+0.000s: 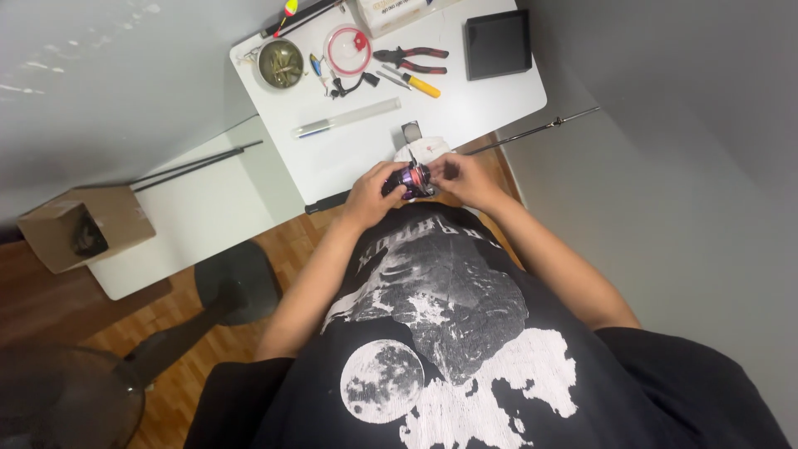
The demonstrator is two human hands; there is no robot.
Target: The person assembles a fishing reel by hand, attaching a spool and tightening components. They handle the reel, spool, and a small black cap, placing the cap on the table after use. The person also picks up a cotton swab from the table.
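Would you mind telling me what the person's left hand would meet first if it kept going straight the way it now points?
The left hand points right across the body, and its fingers already touch the small purple fishing reel held between both hands. Past the reel the right hand lies in the same line, though depth is hard to judge from above.

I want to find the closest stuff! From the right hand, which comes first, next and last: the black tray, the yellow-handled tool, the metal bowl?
From the right hand:
1. Yellow-handled tool, straight ahead.
2. Black tray, far right corner.
3. Metal bowl, far left corner.
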